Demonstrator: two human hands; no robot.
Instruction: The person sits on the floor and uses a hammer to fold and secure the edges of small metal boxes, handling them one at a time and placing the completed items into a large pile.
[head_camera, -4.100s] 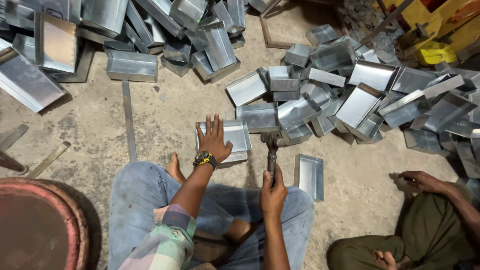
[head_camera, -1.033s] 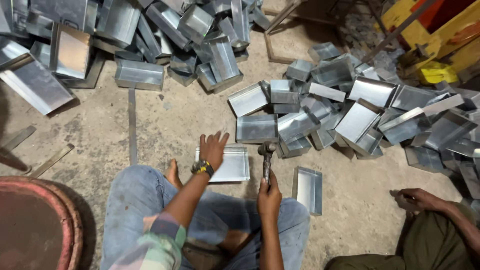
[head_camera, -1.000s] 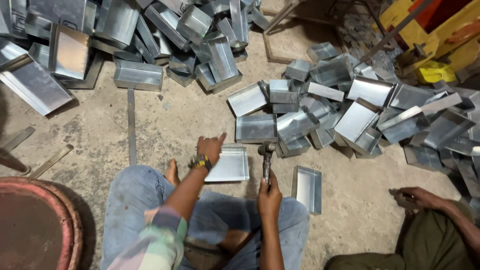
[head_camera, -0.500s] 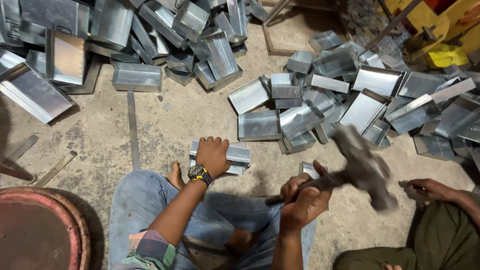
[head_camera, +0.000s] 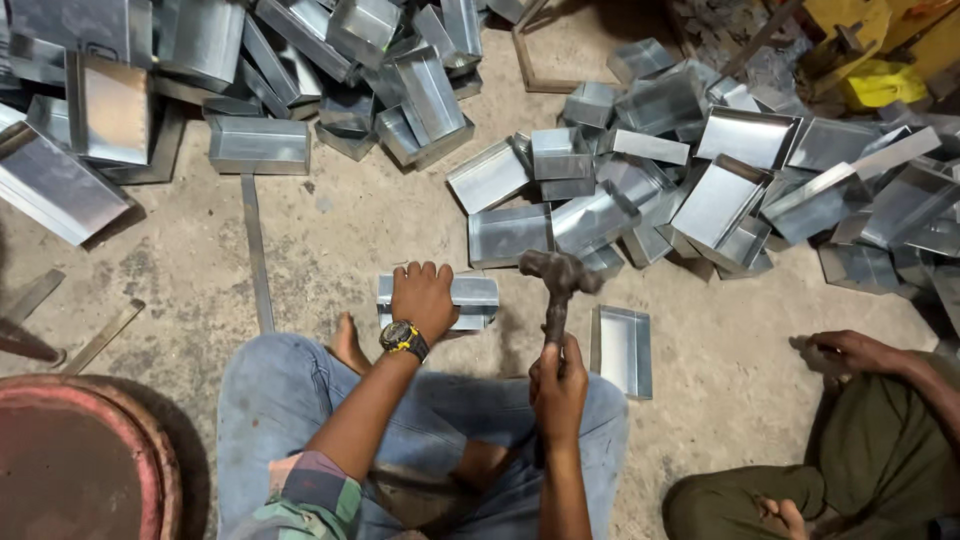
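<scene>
Left hand (head_camera: 424, 297) pressed flat atop sheet-metal tray (head_camera: 470, 296) on the floor, right hand (head_camera: 558, 382) clenched around upright hammer (head_camera: 557, 280).

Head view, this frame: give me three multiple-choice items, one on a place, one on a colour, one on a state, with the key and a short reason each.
1. Where does the left hand rest?
A. on the folded sheet-metal tray lying on the floor before the knees
B. on the pile of trays
C. on the round red rim

2. What colour marks the wristwatch on that wrist?
A. white
B. black with yellow
C. red

3. How is the hammer held?
A. lying loose on the floor
B. gripped by both hands
C. gripped by the right hand at the handle, its head up by the tray's right end

Key: A, the palm lies flat on the tray; B, yellow accents show on a black case; C, only the right hand's fingers wrap the handle.
</scene>
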